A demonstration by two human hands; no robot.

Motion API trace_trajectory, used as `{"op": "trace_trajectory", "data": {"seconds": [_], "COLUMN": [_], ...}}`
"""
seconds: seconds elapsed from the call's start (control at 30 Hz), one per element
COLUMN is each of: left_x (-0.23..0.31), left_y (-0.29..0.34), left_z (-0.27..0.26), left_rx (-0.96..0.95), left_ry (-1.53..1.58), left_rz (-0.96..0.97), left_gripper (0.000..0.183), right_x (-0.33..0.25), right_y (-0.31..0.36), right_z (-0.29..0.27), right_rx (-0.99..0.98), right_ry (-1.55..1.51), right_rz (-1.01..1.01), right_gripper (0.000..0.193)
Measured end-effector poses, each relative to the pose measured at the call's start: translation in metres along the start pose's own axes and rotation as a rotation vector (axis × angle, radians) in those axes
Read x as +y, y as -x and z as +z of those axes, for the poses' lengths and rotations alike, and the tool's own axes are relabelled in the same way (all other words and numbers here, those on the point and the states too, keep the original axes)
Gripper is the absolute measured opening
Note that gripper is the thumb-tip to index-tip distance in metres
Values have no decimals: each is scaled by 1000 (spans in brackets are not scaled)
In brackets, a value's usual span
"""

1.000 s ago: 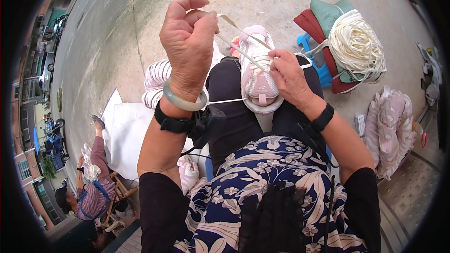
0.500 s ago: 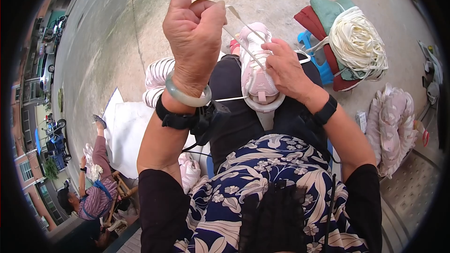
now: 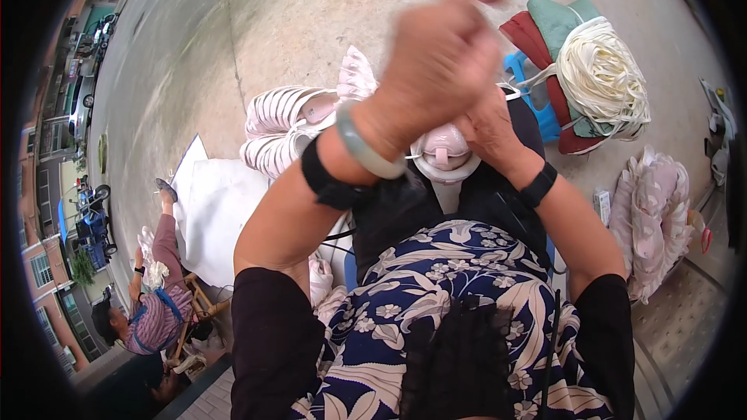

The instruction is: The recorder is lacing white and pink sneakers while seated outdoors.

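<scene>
A pink-and-white sneaker (image 3: 443,144) sits between my dark-trousered thighs, its heel toward me. My left hand (image 3: 447,54), with a pale bangle and black strap on the wrist, is smeared by motion above it and covers most of the upper. Whether the left fingers hold the lace cannot be seen. My right hand (image 3: 496,128) is curled beside the shoe's right side, a fingertip by the collar. Its other fingers are behind the left hand, so what they grip is hidden.
Striped pink-and-white shoe parts (image 3: 284,120) lie left of my knee. On the right, a bundle of cream laces (image 3: 603,66) rests on green and red cloth over a blue stool (image 3: 537,101). More pink shoe parts (image 3: 652,222) are piled nearer. A seated person (image 3: 159,315) is at far left.
My left hand has swung right and down, from left of the shoe to over it. The stretched flat lace seen before is now out of sight. My right hand stays near the shoe.
</scene>
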State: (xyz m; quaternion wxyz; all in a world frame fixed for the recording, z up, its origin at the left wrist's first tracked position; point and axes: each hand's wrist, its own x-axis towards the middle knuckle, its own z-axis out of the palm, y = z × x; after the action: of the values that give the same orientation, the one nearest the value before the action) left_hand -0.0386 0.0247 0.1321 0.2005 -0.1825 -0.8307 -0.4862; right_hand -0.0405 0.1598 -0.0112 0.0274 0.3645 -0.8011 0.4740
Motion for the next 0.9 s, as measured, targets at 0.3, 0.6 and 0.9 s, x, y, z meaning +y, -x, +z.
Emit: {"op": "trace_trajectory", "data": {"seconds": [0.3, 0.6, 0.9], "left_x": [-35, -45, -56], "left_y": [83, 121, 121], "left_z": [13, 26, 28], "left_rx": [-178, -299, -175], "left_ry": [-420, -985, -690], "left_rz": [5, 45, -116], "left_gripper": [18, 21, 22], "right_x": [1, -3, -5], "right_y": [8, 10, 6], "right_z": [-20, -10, -2], "right_rx": [-42, -2, 38], "right_ry": [227, 340, 212], "right_rz": [-30, -35, 80], "right_gripper": [22, 20, 15]}}
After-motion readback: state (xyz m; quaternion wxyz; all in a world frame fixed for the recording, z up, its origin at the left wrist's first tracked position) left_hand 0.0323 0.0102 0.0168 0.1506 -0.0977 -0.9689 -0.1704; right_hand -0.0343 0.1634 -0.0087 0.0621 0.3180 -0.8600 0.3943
